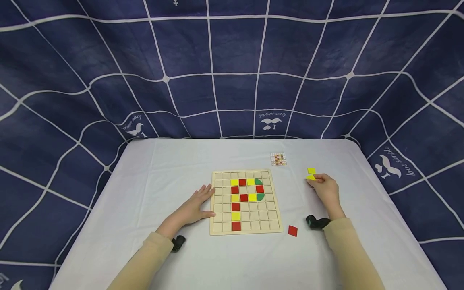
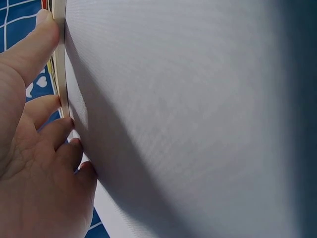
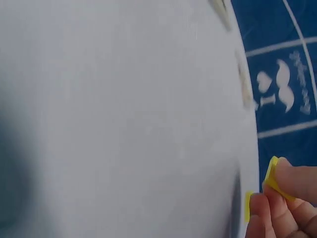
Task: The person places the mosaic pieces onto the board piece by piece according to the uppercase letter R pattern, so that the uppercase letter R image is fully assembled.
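Note:
In the head view a wooden grid board (image 1: pixel 222 207) lies on the table, with red, yellow and green tiles set in a P-like shape. My left hand (image 1: pixel 193 206) rests at the board's left edge, fingers spread and touching the rim. The left wrist view has those fingertips and thumb along the board's thin edge (image 2: pixel 60 64). Over on the right, my right hand (image 1: pixel 325 191) pinches a yellow tile (image 1: pixel 310 177) between thumb and fingers, as the right wrist view confirms with the yellow tile (image 3: pixel 271 171). Just beyond it lies another yellow square tile (image 1: pixel 311 170).
A red square tile (image 1: pixel 292 230) lies off the board's lower right corner. Behind the board is a small pattern card (image 1: pixel 278 159). White cloth (image 1: pixel 174 161) covers the table, and a dark blue checked curtain (image 1: pixel 235 92) hangs around its back and sides.

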### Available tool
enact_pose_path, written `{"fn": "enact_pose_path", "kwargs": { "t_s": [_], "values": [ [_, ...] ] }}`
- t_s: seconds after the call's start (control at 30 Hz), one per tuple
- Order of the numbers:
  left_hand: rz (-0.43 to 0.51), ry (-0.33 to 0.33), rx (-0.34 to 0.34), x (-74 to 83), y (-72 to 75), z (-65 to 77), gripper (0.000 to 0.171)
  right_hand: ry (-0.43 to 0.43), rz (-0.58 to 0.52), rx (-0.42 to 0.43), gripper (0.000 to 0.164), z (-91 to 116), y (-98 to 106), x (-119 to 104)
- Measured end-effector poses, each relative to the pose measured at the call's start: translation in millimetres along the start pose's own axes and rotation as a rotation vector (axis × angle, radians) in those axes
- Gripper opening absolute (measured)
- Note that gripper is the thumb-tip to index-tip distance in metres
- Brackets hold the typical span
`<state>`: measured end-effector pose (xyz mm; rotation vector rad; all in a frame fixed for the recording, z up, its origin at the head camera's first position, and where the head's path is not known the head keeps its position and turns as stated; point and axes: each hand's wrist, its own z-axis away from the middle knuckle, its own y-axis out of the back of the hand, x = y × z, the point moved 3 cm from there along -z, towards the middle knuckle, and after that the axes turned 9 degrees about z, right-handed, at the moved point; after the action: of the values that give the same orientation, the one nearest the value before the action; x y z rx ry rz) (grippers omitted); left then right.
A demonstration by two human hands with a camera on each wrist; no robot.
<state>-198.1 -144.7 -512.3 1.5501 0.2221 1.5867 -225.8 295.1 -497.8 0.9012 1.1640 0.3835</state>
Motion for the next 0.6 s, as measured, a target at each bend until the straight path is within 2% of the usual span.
{"fn": "enact_pose_path", "kwargs": {
  "t_s": [0.1, 0.27, 0.6],
  "values": [
    [0.002, 0.0, -0.003, -0.1, -0.2, -0.4, 0.09, 0.028, -0.028, -0.088, 0.036, 7.7, -9.9, -13.8],
    [-0.007, 0.0, -0.004, -0.7, -0.9, -1.4, 0.09, 0.126, -0.049, -0.208, 0.03, 27.2, -30.0, -39.8],
    [-0.021, 0.01, 0.005, 0.3, -1.4, -2.0, 0.09, 0.278, -0.075, -0.365, 0.015, 73.2, -70.5, -87.8]
  ]
}}
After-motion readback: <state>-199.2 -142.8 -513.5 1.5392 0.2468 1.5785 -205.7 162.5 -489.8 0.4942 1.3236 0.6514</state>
